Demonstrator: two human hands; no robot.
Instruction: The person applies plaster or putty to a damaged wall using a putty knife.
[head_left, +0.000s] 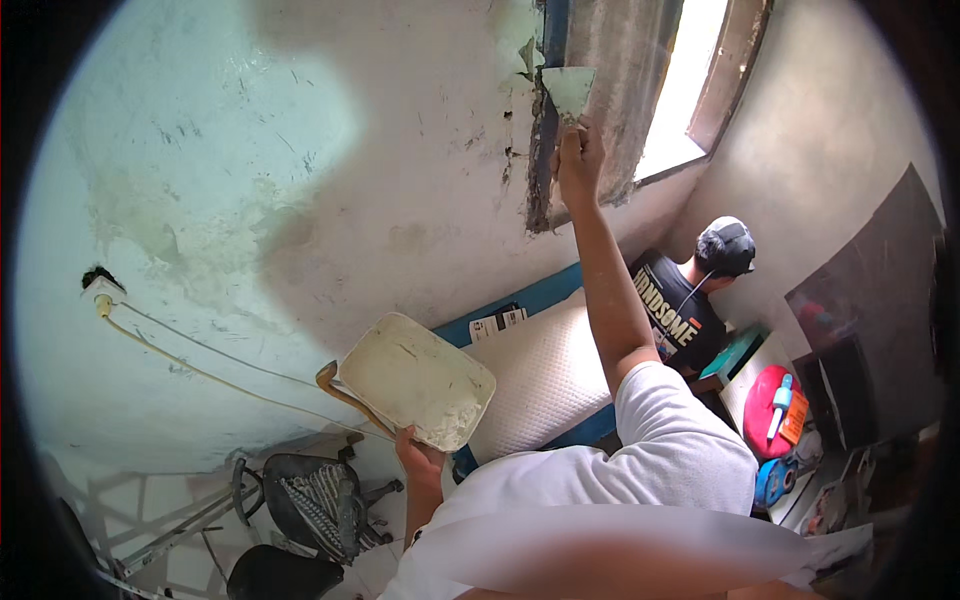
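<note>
Clock's centred on the view, 12 at the top. Bigger of the two held things first: the off-white tub (405,365) sits at 7 o'clock, open side up. Looks like thin plastic, so I'd call it light and a bit bendy, with the white paste (455,422) weighing down its 5 o'clock corner. The left hand (420,455) is curled onto the lower edge by that load, thumb up near the rim; the fingers underneath I can't see. Good spot to hold, though a smeared rim could get slippery.

The wide scraper (570,88) is up at 1 o'clock, blade upward. Probably light, stiff handle, a little give in the blade; best held low on the handle. The right hand (580,160) is closed around it. Can't tell whether the blade touches the window frame (548,190).

Around that, biggest first: the stained wall (200,170) fills 9 to 12. A white quilted pad (540,375) bulges at 5, right below the reaching arm. A person in a dark shirt (675,305) is at 3, pretty near that arm, so elbow room's tight. Chair (315,500) at 7 to 8, down by the floor. Loose cable (230,378) runs from 9 toward the tub, an easy snag.
</note>
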